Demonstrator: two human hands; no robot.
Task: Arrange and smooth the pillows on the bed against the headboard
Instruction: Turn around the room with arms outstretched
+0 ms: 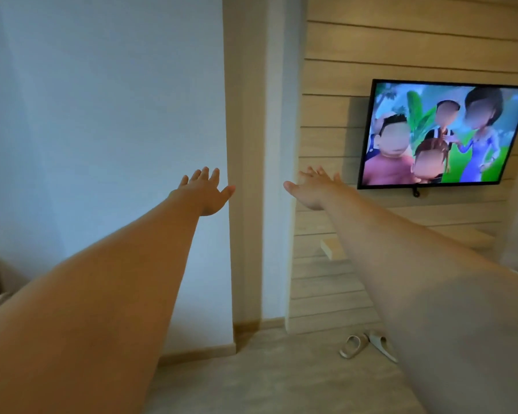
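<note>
Ahead, the left hand (pixel 205 191) and right hand (pixel 313 189) reach out with fingers spread, holding nothing. Both hang left of the wall-mounted television (pixel 443 134); a pair of slippers (pixel 367 345) lies on the floor below it.

One head-worn wide-angle camera looks forward and slightly down along two outstretched arms toward a wall (pixel 102 115) and a mounted television (pixel 443 134). The floor (pixel 266 375) with a pair of slippers (pixel 367 345) fills the lower frame. No second view exists.
</note>
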